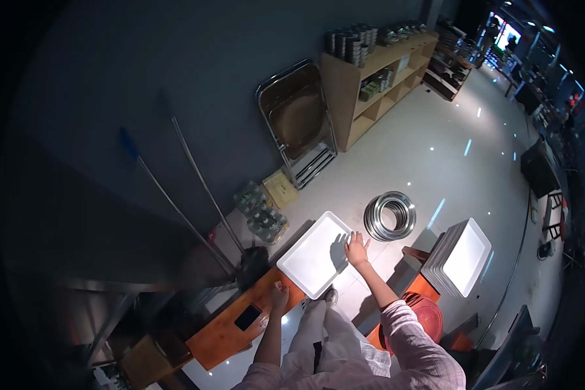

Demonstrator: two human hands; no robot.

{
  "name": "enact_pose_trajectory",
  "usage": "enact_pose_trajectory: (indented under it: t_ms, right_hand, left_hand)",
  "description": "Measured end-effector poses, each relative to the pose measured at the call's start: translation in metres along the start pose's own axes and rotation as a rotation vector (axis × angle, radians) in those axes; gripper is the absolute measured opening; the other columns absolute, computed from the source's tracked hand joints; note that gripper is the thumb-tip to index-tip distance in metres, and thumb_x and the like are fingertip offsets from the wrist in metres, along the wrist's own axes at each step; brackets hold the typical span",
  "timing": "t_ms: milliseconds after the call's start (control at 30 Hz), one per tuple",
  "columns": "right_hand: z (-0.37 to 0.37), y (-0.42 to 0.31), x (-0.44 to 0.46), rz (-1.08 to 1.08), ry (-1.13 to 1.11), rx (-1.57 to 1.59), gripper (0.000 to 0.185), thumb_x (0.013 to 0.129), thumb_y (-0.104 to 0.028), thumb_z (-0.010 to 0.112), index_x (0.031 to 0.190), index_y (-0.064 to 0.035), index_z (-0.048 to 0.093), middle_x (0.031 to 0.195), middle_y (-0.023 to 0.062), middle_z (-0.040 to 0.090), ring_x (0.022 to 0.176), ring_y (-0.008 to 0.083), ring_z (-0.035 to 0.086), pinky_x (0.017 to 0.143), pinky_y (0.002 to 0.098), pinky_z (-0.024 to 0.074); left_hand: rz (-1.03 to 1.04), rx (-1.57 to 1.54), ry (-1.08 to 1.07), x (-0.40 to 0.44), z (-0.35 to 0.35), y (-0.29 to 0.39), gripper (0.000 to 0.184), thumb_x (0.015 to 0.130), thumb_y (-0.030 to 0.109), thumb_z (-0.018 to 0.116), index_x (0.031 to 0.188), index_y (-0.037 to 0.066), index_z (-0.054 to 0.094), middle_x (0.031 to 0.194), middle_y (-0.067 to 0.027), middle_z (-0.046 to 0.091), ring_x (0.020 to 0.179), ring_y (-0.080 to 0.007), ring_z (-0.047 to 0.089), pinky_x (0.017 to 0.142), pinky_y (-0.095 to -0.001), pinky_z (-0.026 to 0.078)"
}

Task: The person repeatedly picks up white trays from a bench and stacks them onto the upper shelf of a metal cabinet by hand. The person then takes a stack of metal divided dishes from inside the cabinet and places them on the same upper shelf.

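A white rectangular tray [315, 257] lies at the far end of an orange wooden bench [218, 331]. My right hand [356, 249] is at the tray's right edge, fingers spread, casting a shadow on its surface. Near the tray's lower left corner is my left hand [279, 296], its fingers curled; what they hold, if anything, is too small to tell. A dark phone [247, 318] lies on the bench below my left hand. To the right, a stack of white trays [458, 258] rests on another orange support.
Stacked metal rings [390, 216] are on the floor beyond my right hand. Bottles in plastic wrap [263, 214] and a folded chair [296, 120] stand by the wall, with a wooden shelf [344, 97] farther back. A red round stool [422, 320] is beside my right arm.
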State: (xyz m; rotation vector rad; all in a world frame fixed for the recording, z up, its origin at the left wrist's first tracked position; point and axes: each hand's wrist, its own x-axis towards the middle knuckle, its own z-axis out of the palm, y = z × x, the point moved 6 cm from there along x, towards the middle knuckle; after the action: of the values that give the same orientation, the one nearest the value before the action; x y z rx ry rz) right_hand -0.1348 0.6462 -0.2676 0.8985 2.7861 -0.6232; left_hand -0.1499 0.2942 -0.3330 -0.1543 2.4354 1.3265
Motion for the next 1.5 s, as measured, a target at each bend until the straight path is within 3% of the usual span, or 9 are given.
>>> enact_pose_trajectory:
  t_ms: [467, 633, 833, 967, 1067, 1167, 1233, 1367, 1500]
  right_hand:
    - [0.097, 0.053, 0.067, 0.083, -0.055, -0.198, 0.068, 0.08, -0.021, 0.07, 0.136, 0.004, 0.038, 0.126, 0.0173, 0.047, 0.123, 0.0316, 0.045, 0.111, 0.0545, 0.0273]
    - [0.093, 0.064, 0.076, -0.066, 0.108, -0.299, 0.043, 0.084, -0.013, 0.064, 0.122, 0.0016, 0.052, 0.112, 0.0146, 0.054, 0.11, 0.03, 0.051, 0.099, 0.0483, 0.0388]
    - [0.087, 0.071, 0.096, -0.09, 0.094, -0.206, 0.023, 0.079, -0.003, 0.06, 0.102, -0.0007, 0.059, 0.099, 0.0152, 0.059, 0.098, 0.0304, 0.058, 0.084, 0.0401, 0.049]
    - [0.093, 0.072, 0.111, -0.153, 0.044, -0.234, 0.021, 0.077, 0.004, 0.057, 0.097, 0.001, 0.058, 0.096, 0.0173, 0.063, 0.093, 0.0312, 0.063, 0.08, 0.0363, 0.054]
    - [0.092, 0.068, 0.109, -0.142, 0.022, -0.252, 0.021, 0.075, 0.007, 0.056, 0.095, 0.0014, 0.059, 0.1, 0.0183, 0.063, 0.096, 0.031, 0.063, 0.082, 0.036, 0.0542]
    - [0.095, 0.072, 0.11, -0.147, 0.015, -0.283, 0.021, 0.076, 0.007, 0.057, 0.095, 0.0008, 0.059, 0.1, 0.0181, 0.064, 0.096, 0.0307, 0.063, 0.081, 0.0358, 0.0544]
    - [0.098, 0.075, 0.113, -0.159, 0.004, -0.265, 0.02, 0.076, 0.006, 0.057, 0.095, 0.0007, 0.059, 0.099, 0.0184, 0.065, 0.096, 0.031, 0.063, 0.08, 0.0362, 0.0546]
    - [0.099, 0.081, 0.119, -0.104, -0.075, -0.209, 0.014, 0.077, 0.002, 0.058, 0.091, 0.0011, 0.06, 0.092, 0.02, 0.066, 0.09, 0.0332, 0.065, 0.077, 0.0388, 0.0549]
    - [0.085, 0.076, 0.114, -0.133, -0.047, -0.119, 0.01, 0.078, -0.001, 0.059, 0.086, 0.0024, 0.06, 0.086, 0.0224, 0.065, 0.083, 0.0374, 0.065, 0.076, 0.0438, 0.0535]
  left_hand:
    - [-0.167, 0.261, 0.146, 0.024, 0.085, -0.118, 0.052, 0.084, 0.037, 0.065, 0.101, -0.011, 0.054, 0.102, -0.0311, 0.058, 0.096, -0.0446, 0.057, 0.085, -0.0489, 0.047]
    - [-0.115, 0.239, 0.296, 0.019, 0.077, -0.074, 0.029, 0.088, 0.019, 0.061, 0.1, -0.006, 0.053, 0.093, -0.0231, 0.061, 0.089, -0.0387, 0.06, 0.077, -0.0465, 0.047]
    - [-0.316, 0.148, 0.173, 0.025, 0.07, -0.035, 0.035, 0.079, 0.018, 0.067, 0.1, -0.006, 0.052, 0.096, -0.0241, 0.06, 0.087, -0.0387, 0.06, 0.078, -0.0468, 0.047]
    - [-0.161, 0.392, 0.27, 0.032, 0.088, -0.076, 0.036, 0.075, 0.016, 0.074, 0.095, -0.005, 0.052, 0.092, -0.0247, 0.062, 0.087, -0.0416, 0.062, 0.078, -0.048, 0.05]
    - [-0.106, 0.408, 0.22, 0.036, 0.086, -0.072, 0.036, 0.075, 0.014, 0.073, 0.098, -0.005, 0.052, 0.09, -0.0231, 0.064, 0.077, -0.0393, 0.067, 0.067, -0.0444, 0.056]
    - [-0.401, 0.06, -0.01, 0.033, 0.086, -0.064, 0.036, 0.076, 0.012, 0.072, 0.102, -0.003, 0.053, 0.086, -0.0221, 0.066, 0.064, -0.0345, 0.068, 0.05, -0.0397, 0.057]
    - [-0.136, 0.298, 0.098, 0.039, 0.097, -0.095, 0.035, 0.079, 0.01, 0.069, 0.107, -0.003, 0.053, 0.084, -0.021, 0.067, 0.057, -0.031, 0.068, 0.039, -0.0358, 0.055]
    - [-0.193, 0.345, 0.044, 0.042, 0.094, -0.093, 0.033, 0.081, 0.012, 0.066, 0.108, -0.002, 0.055, 0.084, -0.0197, 0.068, 0.058, -0.0306, 0.068, 0.04, -0.0365, 0.055]
    - [-0.22, 0.229, -0.023, 0.044, 0.082, -0.074, 0.033, 0.082, 0.018, 0.065, 0.109, 0.0, 0.057, 0.089, -0.0191, 0.069, 0.073, -0.0327, 0.069, 0.059, -0.04, 0.056]
